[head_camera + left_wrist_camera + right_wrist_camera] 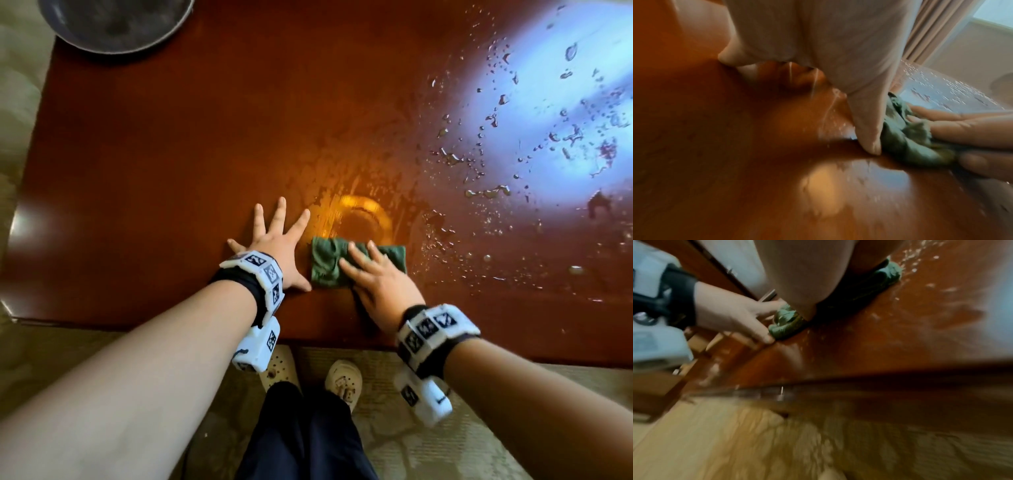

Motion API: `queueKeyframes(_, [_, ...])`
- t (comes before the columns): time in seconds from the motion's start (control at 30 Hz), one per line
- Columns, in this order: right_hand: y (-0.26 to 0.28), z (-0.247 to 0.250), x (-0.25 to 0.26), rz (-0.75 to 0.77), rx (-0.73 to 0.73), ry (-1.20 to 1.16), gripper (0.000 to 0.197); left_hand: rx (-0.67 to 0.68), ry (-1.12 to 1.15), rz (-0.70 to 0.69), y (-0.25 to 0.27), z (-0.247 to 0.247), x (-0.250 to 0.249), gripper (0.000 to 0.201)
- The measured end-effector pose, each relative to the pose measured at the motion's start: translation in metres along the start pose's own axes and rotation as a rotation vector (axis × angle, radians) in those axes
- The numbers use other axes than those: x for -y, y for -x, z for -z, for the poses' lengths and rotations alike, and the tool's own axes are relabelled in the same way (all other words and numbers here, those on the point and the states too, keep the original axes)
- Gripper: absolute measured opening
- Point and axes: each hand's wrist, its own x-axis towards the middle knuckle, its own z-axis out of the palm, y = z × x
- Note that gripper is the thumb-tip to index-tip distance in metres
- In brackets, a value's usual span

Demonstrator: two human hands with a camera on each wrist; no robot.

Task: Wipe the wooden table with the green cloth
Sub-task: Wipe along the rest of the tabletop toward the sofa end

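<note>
At the far left corner of the wooden table stands a round grey basin, only partly in view. Near the front edge, about in the middle of it, the left hand lies flat on the wood with its fingers spread wide and straight; it holds nothing. Its thumb touches the left end of the green cloth, as the left wrist view shows. The cloth is crumpled and lies on the table just to the right of this hand, close to the front edge. The right hand lies on top of the cloth, fingers rather straight and pressing it down on the wood; the fingers do not curl around it. More to the right, and up to the far right corner, many water drops stand on the surface, and a bright window reflection is there too. Below the front edge a carpet and two light shoes are visible
</note>
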Motion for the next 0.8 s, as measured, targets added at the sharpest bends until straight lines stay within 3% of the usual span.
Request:
queueKeyframes(0.1, [0.031, -0.011, -0.003, 0.140, 0.092, 0.063, 0.065, 0.019, -0.026, -0.027, 0.011, -0.015, 0.001, 0.132])
queueKeyframes(0.2, [0.031, -0.001, -0.018, 0.131, 0.232, -0.002, 0.073, 0.022, -0.033, -0.033, 0.014, -0.019, 0.002, 0.134])
queueKeyframes(0.27, [0.016, 0.011, -0.024, 0.109, 0.225, -0.003, 0.075, 0.017, -0.032, -0.036, 0.014, -0.019, 0.003, 0.135])
queueKeyframes(0.37, [-0.017, 0.034, -0.031, -0.084, 0.218, 0.005, 0.073, 0.006, -0.037, -0.037, 0.014, -0.020, 0.004, 0.135])
queueKeyframes(0.47, [-0.051, 0.051, -0.036, -0.295, 0.020, -0.077, 0.066, -0.002, -0.025, -0.042, 0.014, -0.021, 0.005, 0.136])
queueKeyframes(0.57, [-0.077, 0.052, -0.029, -0.389, -0.014, -0.104, 0.063, -0.010, -0.011, -0.046, 0.013, -0.022, 0.007, 0.137])
queueKeyframes(0.7, [-0.068, 0.043, -0.002, -0.242, 0.137, -0.009, 0.070, -0.017, 0.007, -0.048, 0.012, -0.023, 0.009, 0.134])
queueKeyframes(0.8, [-0.031, 0.027, 0.012, -0.091, 0.151, -0.049, 0.068, -0.027, 0.006, -0.046, 0.014, -0.022, 0.011, 0.131])
